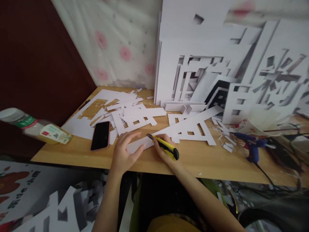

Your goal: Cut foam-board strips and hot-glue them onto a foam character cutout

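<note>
My right hand (162, 148) grips a yellow and black utility knife (166, 147), its tip pointing up-left onto a white foam-board cut-out (185, 129) lying on the wooden table (207, 161). My left hand (125, 151) lies flat with fingers spread, pressing down the near end of that white strip just left of the blade. More white cut-out pieces (135, 117) lie beyond my left hand.
A black phone (100, 135) lies left of my hands. A plastic bottle (33, 127) sits at the table's left corner. A blue glue gun (251, 145) with its cord lies to the right. White boards with cut-out shapes (205, 58) lean against the back wall. Scraps lie below the table.
</note>
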Motion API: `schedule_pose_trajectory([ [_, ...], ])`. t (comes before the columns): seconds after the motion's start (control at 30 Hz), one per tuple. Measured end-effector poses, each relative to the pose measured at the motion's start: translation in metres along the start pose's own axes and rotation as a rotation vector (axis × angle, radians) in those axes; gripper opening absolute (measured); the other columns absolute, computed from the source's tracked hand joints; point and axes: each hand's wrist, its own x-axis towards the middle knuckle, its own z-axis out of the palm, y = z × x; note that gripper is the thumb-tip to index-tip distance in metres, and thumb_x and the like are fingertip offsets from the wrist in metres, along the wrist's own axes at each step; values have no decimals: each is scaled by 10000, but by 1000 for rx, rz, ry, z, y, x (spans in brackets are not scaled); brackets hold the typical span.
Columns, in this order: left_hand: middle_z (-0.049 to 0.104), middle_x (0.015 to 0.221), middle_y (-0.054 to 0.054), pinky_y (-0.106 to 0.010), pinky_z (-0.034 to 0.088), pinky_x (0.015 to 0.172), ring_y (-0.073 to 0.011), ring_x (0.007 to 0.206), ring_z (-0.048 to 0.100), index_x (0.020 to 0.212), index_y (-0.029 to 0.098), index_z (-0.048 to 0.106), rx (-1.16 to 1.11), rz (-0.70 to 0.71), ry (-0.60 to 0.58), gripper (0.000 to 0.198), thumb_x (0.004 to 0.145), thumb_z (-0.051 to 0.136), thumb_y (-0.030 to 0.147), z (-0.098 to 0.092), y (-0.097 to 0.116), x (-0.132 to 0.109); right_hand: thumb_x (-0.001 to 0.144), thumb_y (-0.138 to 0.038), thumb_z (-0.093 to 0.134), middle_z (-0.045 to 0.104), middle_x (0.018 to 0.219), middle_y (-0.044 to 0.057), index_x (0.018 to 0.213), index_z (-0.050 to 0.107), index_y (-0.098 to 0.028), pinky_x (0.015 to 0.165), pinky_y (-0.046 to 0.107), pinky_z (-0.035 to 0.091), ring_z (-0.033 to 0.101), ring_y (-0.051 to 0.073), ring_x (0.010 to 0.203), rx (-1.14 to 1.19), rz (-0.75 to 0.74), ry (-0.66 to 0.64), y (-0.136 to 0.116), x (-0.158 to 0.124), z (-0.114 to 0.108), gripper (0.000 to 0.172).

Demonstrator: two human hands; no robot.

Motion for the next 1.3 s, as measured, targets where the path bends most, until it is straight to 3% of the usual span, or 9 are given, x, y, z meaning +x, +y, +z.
schedule_pose_trajectory([
  [0.1, 614, 1209, -135, -528, 445, 1004, -343, 1150, 550, 1213, 190, 565, 109, -61, -34, 555, 742, 744, 422, 29, -24, 15, 886, -345, 606, 695, 833, 31, 894, 646, -243, 742, 348, 532, 665, 211, 798, -12, -49, 7, 7, 0, 5, 110],
  [0.23, 595, 1172, -133, -535, 431, 978, -355, 1120, 540, 1124, 185, 613, 207, -34, -115, 484, 745, 744, 456, 44, -40, 8, 887, -314, 602, 700, 845, 32, 901, 652, -255, 779, 376, 535, 661, 218, 825, -30, -81, -21, 8, 0, 7, 79],
  [0.43, 594, 1047, -96, -472, 458, 955, -314, 1045, 558, 1077, 203, 636, 159, -48, -128, 398, 776, 729, 446, 43, -40, 7, 890, -298, 590, 702, 856, 37, 898, 656, -262, 803, 408, 533, 649, 230, 864, -98, -118, -69, 5, 0, 6, 76],
  [0.7, 604, 1040, -93, -466, 460, 936, -314, 1032, 563, 1038, 195, 648, 131, -68, -112, 406, 759, 746, 474, 44, -41, 8, 898, -295, 592, 684, 868, 54, 948, 667, -263, 779, 399, 539, 646, 241, 896, -145, -142, -82, 10, -3, 10, 96],
  [1.3, 619, 1013, -89, -485, 469, 915, -310, 996, 572, 971, 168, 668, 137, -91, -122, 376, 741, 774, 445, 43, -39, 10, 872, -204, 588, 655, 810, 30, 983, 603, -237, 673, 343, 546, 646, 195, 738, -208, -326, -99, 6, -9, 13, 117],
])
